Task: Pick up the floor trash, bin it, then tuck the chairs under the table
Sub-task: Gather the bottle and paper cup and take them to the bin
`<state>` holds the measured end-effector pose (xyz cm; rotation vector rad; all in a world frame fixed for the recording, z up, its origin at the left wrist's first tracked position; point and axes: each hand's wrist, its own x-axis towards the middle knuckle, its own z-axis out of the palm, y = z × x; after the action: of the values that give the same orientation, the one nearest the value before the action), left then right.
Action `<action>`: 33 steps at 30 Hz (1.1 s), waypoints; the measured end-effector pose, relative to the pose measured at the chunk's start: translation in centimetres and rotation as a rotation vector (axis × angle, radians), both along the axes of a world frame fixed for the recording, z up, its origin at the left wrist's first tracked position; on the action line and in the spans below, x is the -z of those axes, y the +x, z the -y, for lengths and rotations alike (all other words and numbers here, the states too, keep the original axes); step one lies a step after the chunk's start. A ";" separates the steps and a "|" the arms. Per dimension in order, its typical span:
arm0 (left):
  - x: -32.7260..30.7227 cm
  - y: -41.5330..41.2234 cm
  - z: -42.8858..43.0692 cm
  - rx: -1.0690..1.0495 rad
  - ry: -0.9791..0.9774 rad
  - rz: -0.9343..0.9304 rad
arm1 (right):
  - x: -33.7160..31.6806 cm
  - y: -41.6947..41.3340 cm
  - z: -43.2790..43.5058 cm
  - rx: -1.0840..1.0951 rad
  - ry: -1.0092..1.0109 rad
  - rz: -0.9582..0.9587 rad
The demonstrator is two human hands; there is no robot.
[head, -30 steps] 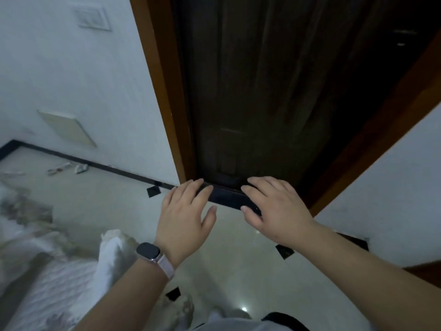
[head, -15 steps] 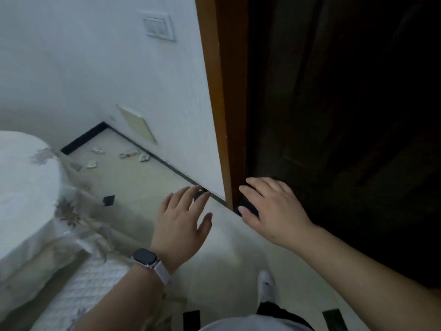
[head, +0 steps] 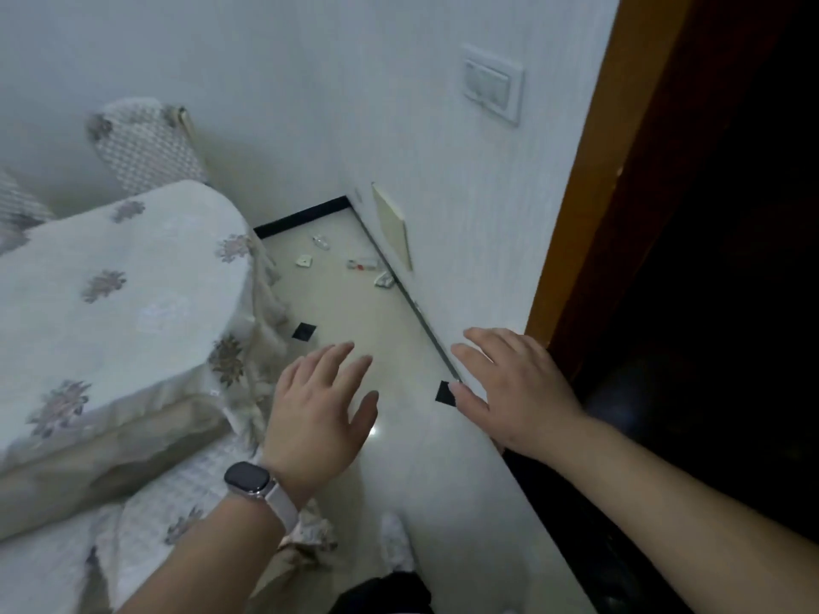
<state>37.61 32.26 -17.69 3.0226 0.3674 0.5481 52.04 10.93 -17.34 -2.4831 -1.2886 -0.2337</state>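
Note:
Several scraps of trash lie on the pale floor in the far corner: a clear wrapper [head: 321, 242], a white triangular scrap [head: 304, 261], a red-and-white wrapper [head: 364, 264] and a crumpled white piece [head: 384, 280] against the wall. My left hand [head: 320, 412], with a watch on its wrist, is held out over the floor with fingers spread and nothing in it. My right hand [head: 509, 385] is spread the same way beside the wall's foot, also empty. A table under a white floral cloth [head: 111, 303] fills the left. A cloth-covered chair back [head: 144, 141] stands behind it.
A white wall [head: 443, 192] with a light switch [head: 492, 84] runs along the right of a narrow floor strip. A brown door frame [head: 589, 214] and a dark doorway are at far right. Another covered chair seat [head: 177, 494] sits low at left. Small black squares [head: 303, 332] mark the floor.
My view has swung left from the dark door toward the corner, bringing the table, chair back and floor trash into sight. Both hands stay spread and empty in front of me.

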 end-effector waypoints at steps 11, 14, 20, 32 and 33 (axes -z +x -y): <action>3.2 10.4 -14.7 -0.101 -0.116 -0.011 | 0.0 10.8 -14.8 -0.011 -0.130 0.077; 3.0 14.4 -20.0 -0.088 -0.150 -0.003 | -0.7 14.7 -19.7 -0.021 -0.140 0.090; 2.3 20.0 -29.8 -0.087 -0.114 -0.016 | -1.3 19.8 -29.2 -0.005 -0.120 0.088; 4.1 30.7 -42.2 -0.110 -0.057 -0.066 | 3.1 32.2 -43.4 -0.144 -0.107 0.029; 4.1 32.0 -43.5 -0.123 -0.055 -0.078 | 3.5 33.9 -45.0 -0.161 -0.104 0.019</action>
<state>69.61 75.75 -21.75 2.9892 0.5661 0.4202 85.98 55.96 -20.88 -2.4504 -1.5364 -0.1553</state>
